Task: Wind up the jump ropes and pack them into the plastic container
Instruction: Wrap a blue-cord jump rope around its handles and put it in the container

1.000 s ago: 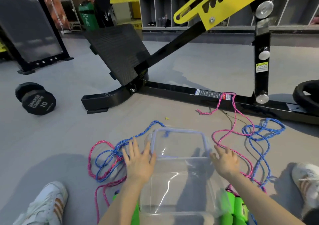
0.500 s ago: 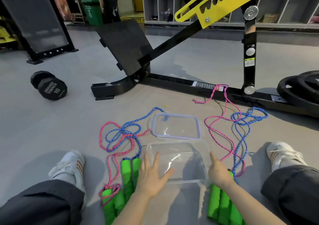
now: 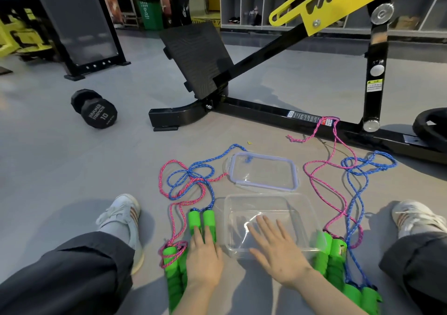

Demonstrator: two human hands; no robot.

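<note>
- The person sits on the grey gym floor (image 3: 72, 174) with legs spread, a white shoe (image 3: 122, 215) on the left and another white shoe (image 3: 416, 219) on the right.
- The clear plastic container (image 3: 300, 208) stands open on the floor between the legs; nothing lies inside it.
- Its clear lid (image 3: 263, 170) lies flat on the floor just beyond it, apart from the box.
- The left hand (image 3: 204, 259) is spread flat, palm down, holding nothing; its fingertips rest on the near ends of two green handles (image 3: 202, 218) just left of the container.
- The right hand (image 3: 275, 249) is also spread open and holds nothing; its fingers reach over the container's near wall.
- Pink and blue jump ropes (image 3: 186, 181) lie in loose, unwound tangles left of the lid.
- More pink and blue ropes (image 3: 350, 174) trail on the right, one pink strand reaching up to the black machine frame (image 3: 266, 111).
- Further green handles (image 3: 335, 259) lie just right of the container, and another pair (image 3: 173, 276) sits beside the left wrist.
- A black dumbbell (image 3: 95, 111) rests well off to the left.
</note>
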